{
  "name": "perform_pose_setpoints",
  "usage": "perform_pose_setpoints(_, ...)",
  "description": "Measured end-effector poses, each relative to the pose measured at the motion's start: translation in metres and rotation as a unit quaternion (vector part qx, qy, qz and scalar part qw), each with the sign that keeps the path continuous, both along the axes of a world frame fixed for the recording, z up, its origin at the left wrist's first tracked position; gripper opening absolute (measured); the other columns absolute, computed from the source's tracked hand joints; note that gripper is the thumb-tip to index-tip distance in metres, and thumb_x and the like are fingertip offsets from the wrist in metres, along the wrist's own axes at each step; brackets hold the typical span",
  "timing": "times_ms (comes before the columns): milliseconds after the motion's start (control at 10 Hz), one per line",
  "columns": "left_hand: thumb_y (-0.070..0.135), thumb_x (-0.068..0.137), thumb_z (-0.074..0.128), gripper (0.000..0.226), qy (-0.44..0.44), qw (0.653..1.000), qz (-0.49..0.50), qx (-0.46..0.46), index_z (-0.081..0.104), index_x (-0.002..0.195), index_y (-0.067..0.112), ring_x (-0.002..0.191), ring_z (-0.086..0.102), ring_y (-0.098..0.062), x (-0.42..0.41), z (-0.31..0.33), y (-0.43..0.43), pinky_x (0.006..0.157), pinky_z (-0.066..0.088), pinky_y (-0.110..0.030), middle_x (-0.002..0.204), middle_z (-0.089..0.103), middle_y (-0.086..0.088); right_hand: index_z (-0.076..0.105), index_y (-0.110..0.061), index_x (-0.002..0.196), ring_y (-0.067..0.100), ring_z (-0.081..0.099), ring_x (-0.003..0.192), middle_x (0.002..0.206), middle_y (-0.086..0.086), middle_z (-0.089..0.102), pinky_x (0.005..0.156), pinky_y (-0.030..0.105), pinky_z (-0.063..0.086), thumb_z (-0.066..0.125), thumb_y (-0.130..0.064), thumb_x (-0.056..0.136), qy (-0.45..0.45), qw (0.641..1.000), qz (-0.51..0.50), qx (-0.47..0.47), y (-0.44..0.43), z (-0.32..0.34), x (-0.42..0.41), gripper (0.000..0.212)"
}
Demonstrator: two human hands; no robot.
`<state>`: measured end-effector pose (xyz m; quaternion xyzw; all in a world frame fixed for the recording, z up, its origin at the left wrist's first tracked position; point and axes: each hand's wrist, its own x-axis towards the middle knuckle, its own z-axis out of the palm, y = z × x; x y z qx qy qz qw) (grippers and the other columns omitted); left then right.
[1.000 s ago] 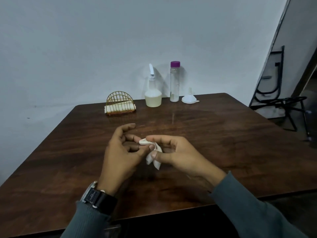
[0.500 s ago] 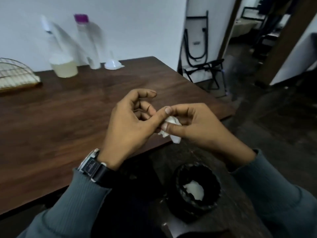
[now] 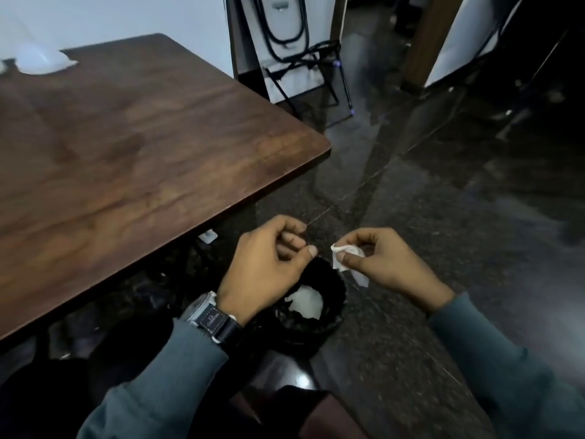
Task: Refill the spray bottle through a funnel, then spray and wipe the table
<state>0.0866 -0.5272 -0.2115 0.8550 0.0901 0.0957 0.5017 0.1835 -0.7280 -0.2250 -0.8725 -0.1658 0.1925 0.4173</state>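
**Tissue now over the bin**

A second ago both grips worked the tissue above the bench [image 3: 126, 137]. Now my left grip [image 3: 266, 270] has let go, fingers curled on nothing. My right grip [image 3: 389, 264] alone pinches the crumpled tissue [image 3: 346, 252] at lower centre, just above the black bin [image 3: 339, 296]. The funnel [image 3: 41, 60] blurs at upper left. Wiping looks finished, with only the drop left.
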Motion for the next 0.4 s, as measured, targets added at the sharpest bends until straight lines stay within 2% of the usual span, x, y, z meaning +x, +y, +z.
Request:
perform_pose_setpoints(100, 0.023, 0.087, 0.081, 0.021, 0.06, 0.998, 0.016, -0.011, 0.07, 0.105, 0.023, 0.076, 0.072, -0.004, 0.006, -0.027, 0.012, 0.079, 0.059, -0.019, 0.094, 0.074, 0.007, 0.079, -0.027, 0.098, 0.009, 0.073, 0.096, 0.098, -0.008, 0.078, 0.083, 0.037, 0.061, 0.076, -0.027, 0.093, 0.004, 0.999, -0.026, -0.047, 0.008, -0.045, 0.011, 0.006)
perform_pose_setpoints(200, 0.023, 0.087, 0.08, 0.022, 0.09, 0.995, 0.028, -0.02, 0.072, 0.108, 0.02, 0.082, 0.074, -0.003, 0.012, -0.045, 0.024, 0.084, 0.06, -0.022, 0.098, 0.074, 0.01, 0.077, -0.02, 0.108, 0.017, 0.073, 0.104, 0.105, -0.001, 0.078, 0.07, 0.021, 0.054, 0.073, -0.026, 0.096, 0.027, 0.998, -0.026, -0.053, 0.021, -0.079, 0.023, 0.014)
perform_pose_setpoints(300, 0.025, 0.087, 0.08, 0.023, 0.117, 0.992, 0.035, -0.016, 0.072, 0.108, 0.023, 0.084, 0.073, -0.005, 0.018, -0.059, 0.029, 0.087, 0.061, -0.027, 0.1, 0.074, 0.012, 0.066, -0.014, 0.135, 0.022, 0.063, 0.127, 0.133, 0.005, 0.07, 0.093, 0.026, 0.051, 0.072, -0.026, 0.097, 0.068, 0.993, -0.017, -0.096, 0.033, -0.098, 0.03, 0.04)
perform_pose_setpoints(400, 0.028, 0.088, 0.079, 0.024, 0.134, 0.99, 0.043, -0.018, 0.072, 0.111, 0.025, 0.091, 0.072, -0.004, 0.025, -0.061, 0.03, 0.088, 0.059, -0.027, 0.105, 0.073, 0.012, 0.062, -0.012, 0.141, 0.022, 0.059, 0.133, 0.142, 0.005, 0.064, 0.106, 0.031, 0.047, 0.069, -0.021, 0.099, 0.098, 0.989, -0.056, -0.1, 0.037, -0.108, 0.035, 0.044)
